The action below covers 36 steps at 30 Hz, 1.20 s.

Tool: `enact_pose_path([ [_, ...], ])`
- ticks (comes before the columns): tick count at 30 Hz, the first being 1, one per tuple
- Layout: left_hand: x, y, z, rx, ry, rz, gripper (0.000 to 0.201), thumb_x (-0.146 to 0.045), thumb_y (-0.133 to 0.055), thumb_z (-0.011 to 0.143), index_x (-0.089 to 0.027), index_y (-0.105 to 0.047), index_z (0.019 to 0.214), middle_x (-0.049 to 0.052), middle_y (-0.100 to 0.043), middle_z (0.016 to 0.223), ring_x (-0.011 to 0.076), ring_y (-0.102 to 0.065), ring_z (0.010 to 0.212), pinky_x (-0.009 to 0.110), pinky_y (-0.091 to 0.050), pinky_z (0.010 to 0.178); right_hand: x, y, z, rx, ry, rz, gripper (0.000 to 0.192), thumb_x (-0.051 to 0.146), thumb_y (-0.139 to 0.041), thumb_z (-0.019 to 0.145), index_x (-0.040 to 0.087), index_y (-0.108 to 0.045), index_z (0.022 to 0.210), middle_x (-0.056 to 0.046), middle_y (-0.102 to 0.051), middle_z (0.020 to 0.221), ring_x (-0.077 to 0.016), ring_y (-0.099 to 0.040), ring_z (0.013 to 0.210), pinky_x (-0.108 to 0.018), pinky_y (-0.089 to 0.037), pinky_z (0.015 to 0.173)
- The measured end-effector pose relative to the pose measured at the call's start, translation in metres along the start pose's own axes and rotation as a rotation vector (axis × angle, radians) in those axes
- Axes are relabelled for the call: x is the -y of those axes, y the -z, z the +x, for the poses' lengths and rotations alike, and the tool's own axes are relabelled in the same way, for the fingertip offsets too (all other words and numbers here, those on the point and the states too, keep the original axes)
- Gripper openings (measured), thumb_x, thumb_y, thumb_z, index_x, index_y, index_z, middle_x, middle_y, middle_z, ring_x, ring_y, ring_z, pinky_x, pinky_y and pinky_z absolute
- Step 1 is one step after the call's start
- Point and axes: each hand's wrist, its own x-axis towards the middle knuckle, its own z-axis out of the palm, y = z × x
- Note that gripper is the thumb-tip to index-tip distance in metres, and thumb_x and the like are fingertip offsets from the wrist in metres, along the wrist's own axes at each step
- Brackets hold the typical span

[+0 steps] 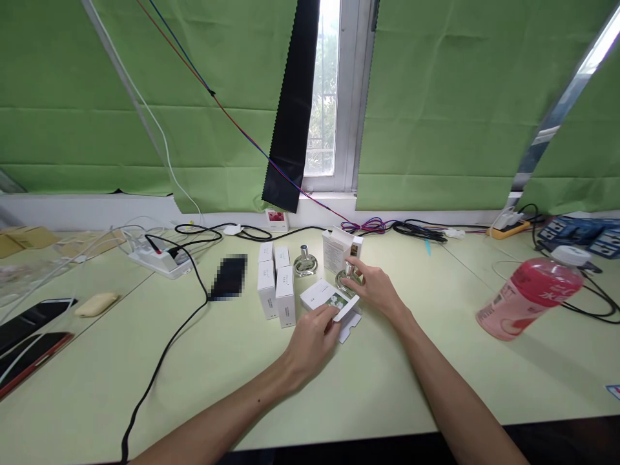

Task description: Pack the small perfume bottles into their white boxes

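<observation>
I watched the two hands meet near the middle of the pale green table (pixel 387 381). The little glass bottle (pixel 347 278) stood upright there, just in front of an open white box (pixel 339 248). It looked small and round, with a shiny cap, so I judged it heavy for its size, smooth and slippery, and easy to break if it tipped. The best place to hold it seemed to be low around its round body, not the cap. The right hand (pixel 378 290) was curled around the bottle, with its fingertips touching the glass, so it was closed on it in a light pinch. The left hand (pixel 312 339) was partly closed too, and its fingers held the flap of a flat white carton (pixel 329 300) lying beside the bottle. That carton looked light, thin and easy to bend, so I thought soft fingers at its edges would do. Four more white boxes (pixel 277 287) stood in a tight group just to the left, and a second bottle (pixel 305 261) sat behind them. A pink drink bottle (pixel 530 294) lay tilted far off to the right.
</observation>
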Motion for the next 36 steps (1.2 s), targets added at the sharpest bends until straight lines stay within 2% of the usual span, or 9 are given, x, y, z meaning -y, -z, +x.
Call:
enact_pose_path([
  [6, 0.004, -0.001, 0.003, -0.067, 0.051, -0.084, 0.023, -0.014, -0.047, 0.093, -0.018, -0.054, 0.071, -0.001, -0.057, 0.065, 0.0112, -0.045, 0.058, 0.024, -0.028, 0.055, 0.002, -0.002, -0.002, -0.035, 0.009, -0.047, 0.039, 0.037, -0.057, 0.092, 0.026, -0.059, 0.129, -0.001, -0.073, 0.085, -0.0189, -0.063, 0.064, -0.027, -0.037, 0.061],
  [13, 0.003, 0.001, 0.003, -0.125, 0.096, -0.182, 0.019, -0.023, -0.051, 0.096, -0.017, -0.069, 0.092, -0.002, -0.059, 0.064, 0.0114, -0.048, 0.056, 0.023, -0.033, 0.054, 0.0, 0.002, -0.001, -0.124, -0.125, -0.05, 0.044, 0.036, -0.059, 0.088, 0.022, -0.059, 0.129, -0.002, -0.073, 0.078, -0.0226, -0.066, 0.068, -0.029, -0.041, 0.064],
  [20, 0.002, 0.001, 0.005, -0.165, 0.153, -0.25, 0.022, -0.033, -0.053, 0.096, -0.017, -0.07, 0.095, -0.003, -0.055, 0.06, 0.0107, -0.045, 0.053, 0.022, -0.032, 0.052, 0.005, 0.013, -0.003, -0.407, -0.188, 0.15, 0.032, 0.04, -0.06, 0.084, 0.021, -0.062, 0.11, 0.004, -0.062, 0.059, -0.0158, -0.053, 0.049, -0.027, -0.043, 0.059],
  [25, -0.001, 0.004, 0.008, -0.185, 0.212, -0.303, 0.024, -0.036, -0.055, 0.094, -0.017, -0.069, 0.093, -0.004, -0.054, 0.06, 0.011, -0.046, 0.052, 0.023, -0.034, 0.052, 0.009, 0.023, -0.006, -0.5, -0.26, 0.391, 0.035, 0.046, -0.066, 0.08, 0.02, -0.061, 0.104, 0.001, -0.066, 0.062, -0.016, -0.058, 0.052, -0.027, -0.047, 0.059],
  [29, -0.003, 0.007, 0.01, -0.167, 0.258, -0.401, 0.03, -0.044, -0.054, 0.095, -0.018, -0.068, 0.093, -0.004, -0.051, 0.058, 0.0108, -0.046, 0.048, 0.023, -0.035, 0.048, 0.007, 0.027, -0.007, -0.434, -0.292, 0.671, 0.038, 0.047, -0.073, 0.075, 0.02, -0.061, 0.099, 0.001, -0.065, 0.06, -0.0169, -0.06, 0.053, -0.026, -0.046, 0.053],
  [33, -0.004, 0.009, 0.011, -0.176, 0.282, -0.503, 0.032, -0.05, -0.058, 0.093, -0.019, -0.065, 0.092, -0.006, -0.047, 0.057, 0.0103, -0.048, 0.043, 0.022, -0.036, 0.044, 0.009, 0.032, -0.009, -0.275, -0.318, 0.853, 0.042, 0.049, -0.078, 0.069, 0.02, -0.062, 0.095, 0.003, -0.06, 0.055, -0.0143, -0.052, 0.045, -0.022, -0.034, 0.042],
  [36, -0.002, 0.009, 0.011, -0.173, 0.291, -0.542, 0.032, -0.05, -0.059, 0.093, -0.019, -0.064, 0.095, -0.007, -0.046, 0.058, 0.0098, -0.049, 0.042, 0.021, -0.036, 0.042, 0.014, 0.036, -0.01, -0.194, -0.35, 0.923, 0.044, 0.049, -0.079, 0.066, 0.02, -0.062, 0.095, 0.004, -0.059, 0.054, -0.0113, -0.045, 0.042, -0.021, -0.027, 0.039],
])
